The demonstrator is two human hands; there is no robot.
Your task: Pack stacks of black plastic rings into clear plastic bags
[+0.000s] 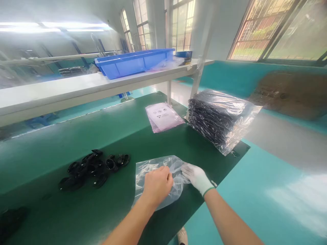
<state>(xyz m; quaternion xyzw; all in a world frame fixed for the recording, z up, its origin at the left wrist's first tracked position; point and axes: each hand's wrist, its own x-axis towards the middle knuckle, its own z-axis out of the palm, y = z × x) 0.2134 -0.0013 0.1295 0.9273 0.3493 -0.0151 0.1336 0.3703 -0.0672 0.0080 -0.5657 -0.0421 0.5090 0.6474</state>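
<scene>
A clear plastic bag (143,174) lies on the dark green tabletop in front of me. My left hand (157,182), bare, is closed in a fist over the bag's middle and grips the film; its fingertips are hidden. At the bag's crumpled right end, my right hand (196,176) wears a white glove with a green cuff. Its fingers are stretched out against the film, and the thumb is hidden. Left of the bag sits a loose pile of coiled black cables (89,168).
Behind the bag lies a pinkish printed plastic bag (165,117). A stack of black items in clear plastic (217,117) stands at the table's right edge. A white shelf (76,90) crosses the back, carrying a blue bin (135,63). More dark items (11,219) sit at lower left.
</scene>
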